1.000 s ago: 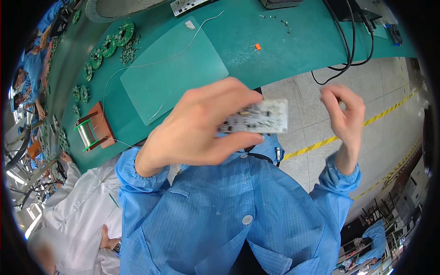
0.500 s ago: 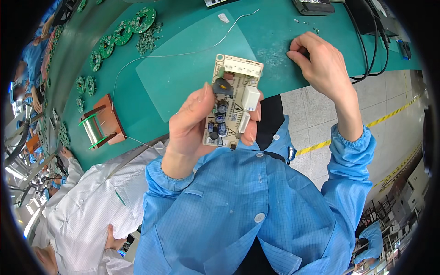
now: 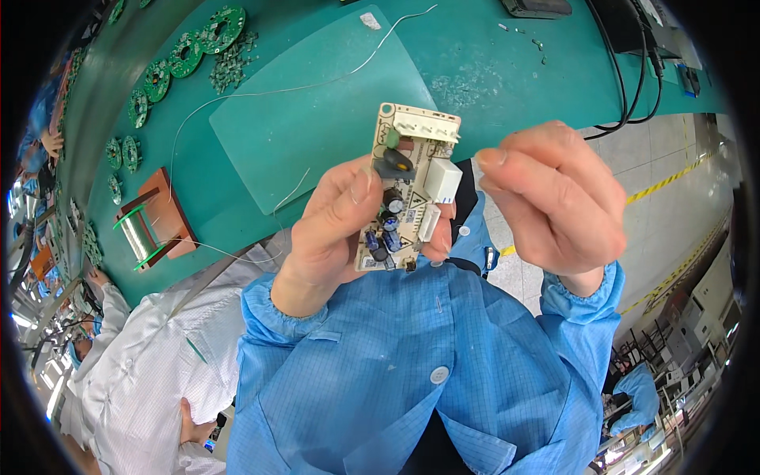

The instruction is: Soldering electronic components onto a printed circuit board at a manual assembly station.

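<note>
My left hand [image 3: 332,226] grips a cream circuit board [image 3: 416,194] by its edges, holding it up in front of me with the component side showing. The board carries a long white connector [image 3: 427,129] along its top, a white box-shaped part [image 3: 442,181] at its right edge and several dark round capacitors lower down. Just right of the board is my right hand [image 3: 554,198], with thumb and fingertips brought together in a pinch. Whatever may be between those fingertips is too small or hidden to make out.
A green mat [image 3: 317,119] lies on the green bench with loose solder wire across it. Left stands a solder wire spool [image 3: 142,237] on a brown holder. Round green circuit boards [image 3: 223,30] and small parts [image 3: 229,67] lie far left. Black cables [image 3: 625,87] hang at right. A white-coated person [image 3: 166,340] sits left.
My right hand has come from the bench at the right toward me and beside the board, still pinched. The board in my left hand has shifted slightly toward me.
</note>
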Demonstrator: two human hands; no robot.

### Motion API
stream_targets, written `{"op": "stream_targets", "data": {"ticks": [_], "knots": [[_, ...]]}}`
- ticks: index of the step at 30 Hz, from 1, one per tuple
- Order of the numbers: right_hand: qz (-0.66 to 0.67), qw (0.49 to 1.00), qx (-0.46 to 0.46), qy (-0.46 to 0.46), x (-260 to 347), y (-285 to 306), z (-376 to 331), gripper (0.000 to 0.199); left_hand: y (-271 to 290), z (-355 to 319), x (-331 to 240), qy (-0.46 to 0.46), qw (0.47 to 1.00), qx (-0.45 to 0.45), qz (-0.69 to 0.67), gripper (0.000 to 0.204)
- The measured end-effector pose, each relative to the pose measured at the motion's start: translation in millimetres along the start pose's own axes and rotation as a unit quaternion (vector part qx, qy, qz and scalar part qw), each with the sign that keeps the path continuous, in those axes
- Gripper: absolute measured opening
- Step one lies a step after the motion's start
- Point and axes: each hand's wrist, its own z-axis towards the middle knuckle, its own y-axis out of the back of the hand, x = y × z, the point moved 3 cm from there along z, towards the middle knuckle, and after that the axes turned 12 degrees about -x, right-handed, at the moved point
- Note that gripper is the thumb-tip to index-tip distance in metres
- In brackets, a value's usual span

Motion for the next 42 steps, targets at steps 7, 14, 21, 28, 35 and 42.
{"op": "stream_targets", "data": {"ticks": [7,14,21,28,35,42], "knots": [[-0.029,0.999,0.009,0.043,-3.1,-1.3,1.1,0.029,-1.2,-4.0,4.0,0.018,0.997,-0.019,0.075,0.052],[-0.030,0.999,0.023,0.001,-1.9,0.4,4.4,0.027,-6.9,-3.4,6.6,0.017,0.994,-0.024,0.105,0.042],[-0.043,0.993,0.003,-0.110,4.5,13.2,-0.7,0.022,-18.8,2.7,9.7,0.023,0.996,-0.051,0.073,0.032],[0.036,0.994,-0.013,-0.101,6.6,-1.1,-10.3,0.026,-12.6,-7.3,7.7,-0.013,0.996,-0.042,0.080,0.045],[0.038,0.994,-0.043,-0.092,10.8,-3.0,-20.1,0.029,-11.5,-10.0,8.1,0.008,0.996,-0.015,0.091,0.058],[0.006,0.993,-0.109,-0.038,10.2,-4.2,-21.4,0.031,-15.4,-10.5,11.4,0.011,0.996,-0.024,0.089,0.057]]}}
